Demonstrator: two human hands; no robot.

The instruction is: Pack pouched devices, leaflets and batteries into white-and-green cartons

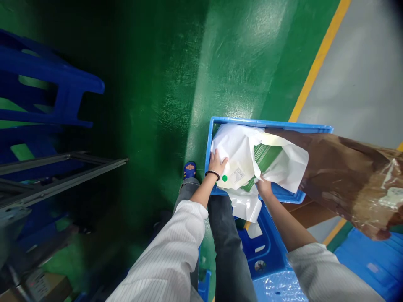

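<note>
White wrapping (237, 144) at centre right, left hand (217, 164) flat on it, fingers slightly spread, right hand (263, 186) pinching its edge.

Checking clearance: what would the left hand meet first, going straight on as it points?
The white wrapping: the left hand already lies on it. Past that, probably the far rim of the blue crate, though depth is unclear and it might pass above.

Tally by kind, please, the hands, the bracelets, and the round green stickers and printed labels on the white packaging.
Hands, left hand and right hand: 2
Beaded bracelet: 1
Round green sticker: 1
Printed label: 1
Total: 5
</note>
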